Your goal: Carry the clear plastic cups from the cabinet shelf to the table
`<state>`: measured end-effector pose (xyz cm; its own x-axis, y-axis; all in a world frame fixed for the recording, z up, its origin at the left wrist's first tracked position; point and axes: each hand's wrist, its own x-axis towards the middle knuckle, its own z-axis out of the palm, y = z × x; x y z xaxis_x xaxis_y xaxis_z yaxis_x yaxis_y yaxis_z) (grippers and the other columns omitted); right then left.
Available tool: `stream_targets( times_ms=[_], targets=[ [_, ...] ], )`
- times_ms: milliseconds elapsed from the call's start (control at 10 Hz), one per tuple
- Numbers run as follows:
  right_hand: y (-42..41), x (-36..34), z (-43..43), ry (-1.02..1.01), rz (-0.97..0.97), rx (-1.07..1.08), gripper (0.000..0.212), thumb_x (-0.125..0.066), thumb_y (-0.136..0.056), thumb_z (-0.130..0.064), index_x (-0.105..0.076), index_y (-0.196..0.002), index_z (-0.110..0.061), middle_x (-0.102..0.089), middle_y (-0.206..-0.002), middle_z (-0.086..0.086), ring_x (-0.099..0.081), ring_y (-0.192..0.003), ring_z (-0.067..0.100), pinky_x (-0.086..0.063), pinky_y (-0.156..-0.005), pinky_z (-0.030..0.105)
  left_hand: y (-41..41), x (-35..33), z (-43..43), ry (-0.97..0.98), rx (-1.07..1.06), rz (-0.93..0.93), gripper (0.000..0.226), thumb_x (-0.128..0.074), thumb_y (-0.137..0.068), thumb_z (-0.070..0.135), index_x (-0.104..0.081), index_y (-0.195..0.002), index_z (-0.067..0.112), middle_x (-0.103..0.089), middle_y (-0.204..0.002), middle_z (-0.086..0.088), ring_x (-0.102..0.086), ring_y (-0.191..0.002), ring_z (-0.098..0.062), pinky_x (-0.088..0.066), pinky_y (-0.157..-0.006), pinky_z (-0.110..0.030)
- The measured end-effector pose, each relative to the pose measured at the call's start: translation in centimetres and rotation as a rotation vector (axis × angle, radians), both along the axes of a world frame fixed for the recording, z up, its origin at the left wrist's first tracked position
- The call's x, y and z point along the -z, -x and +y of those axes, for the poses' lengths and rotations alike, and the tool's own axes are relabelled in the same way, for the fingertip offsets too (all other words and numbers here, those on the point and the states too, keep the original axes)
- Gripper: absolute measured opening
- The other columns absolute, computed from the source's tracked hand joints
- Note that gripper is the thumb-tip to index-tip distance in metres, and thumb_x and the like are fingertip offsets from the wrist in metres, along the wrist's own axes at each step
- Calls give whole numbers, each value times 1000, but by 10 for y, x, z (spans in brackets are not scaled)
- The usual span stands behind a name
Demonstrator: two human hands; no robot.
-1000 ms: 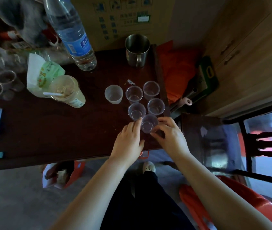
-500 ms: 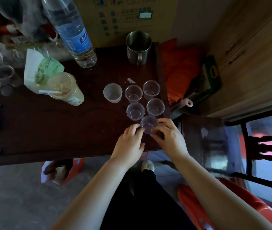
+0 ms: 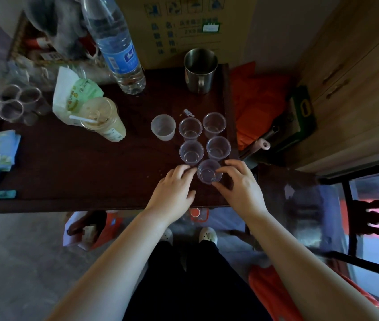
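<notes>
Four clear cups [image 3: 192, 151] stand on the tabletop [image 3: 91, 172]; at their 6 o'clock the right hand [image 3: 241, 188] grips the fifth cup [image 3: 209, 171], left hand [image 3: 174, 189] relaxed.

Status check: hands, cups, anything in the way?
Right hand pinches nearest clear cup, standing on table. Left hand open beside it, contact unclear. Four more clear cups clustered just behind, tight spacing.
</notes>
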<state>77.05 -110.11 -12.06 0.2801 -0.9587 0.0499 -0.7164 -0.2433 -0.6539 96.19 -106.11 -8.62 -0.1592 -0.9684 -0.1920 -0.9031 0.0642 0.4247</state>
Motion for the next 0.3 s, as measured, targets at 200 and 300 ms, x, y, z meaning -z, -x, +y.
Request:
stream_targets(
  times_ms=[200,300],
  targets=[
    [1,-27,11,136,-6,-18,34,-67,-84,-25,-61,-116,-14,-59,-119,1,-57,-110,19,-52,-83,33,-6,-21,12,103,-9,-16,56,-55,-89,30,-33,-139,16,-38,-139,-2,-40,-124,-21,-41,-96,-36],
    [-5,-43,27,113,53,-22,44,-62,-87,-33,-54,-126,-15,-57,-126,2,-53,-117,21,-49,-90,36,-5,-36,25,138,31,-25,56,-53,-90,35,-33,-138,14,-39,-140,-5,-40,-125,-23,-39,-98,-37]
  ],
)
